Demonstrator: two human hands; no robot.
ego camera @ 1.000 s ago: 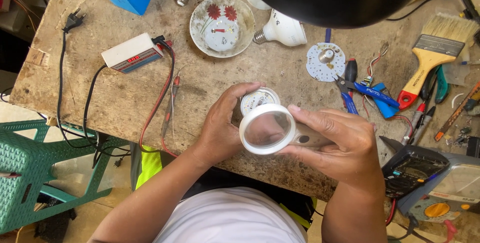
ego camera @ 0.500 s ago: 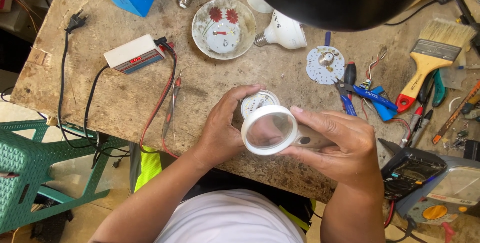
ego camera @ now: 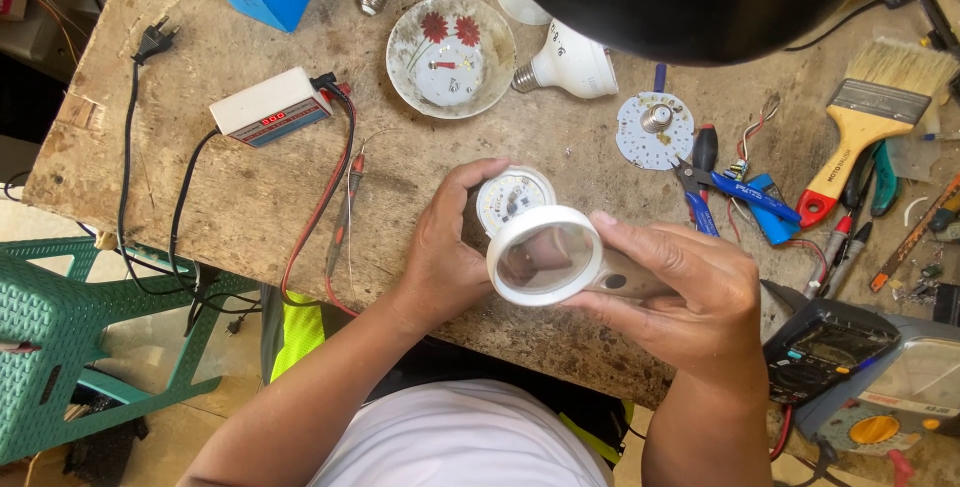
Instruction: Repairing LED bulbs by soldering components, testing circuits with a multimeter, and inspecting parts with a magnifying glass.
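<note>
While left hand (ego camera: 440,257) grasps round LED board (ego camera: 512,197), right hand (ego camera: 680,297) clenches magnifier (ego camera: 545,255), handle mostly hidden.

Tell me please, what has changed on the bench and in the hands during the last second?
Almost nothing. The right hand keeps the white round magnifier over the small round LED board, which the left hand still holds against the bench. Only a very slight shift of the view shows. The flowered dish, tester box, brush and pliers lie as before.

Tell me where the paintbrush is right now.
In the head view, the paintbrush lies at the workbench's far right edge, bristles pointing away, beside the blue-handled cutters and above the multimeter.
</note>
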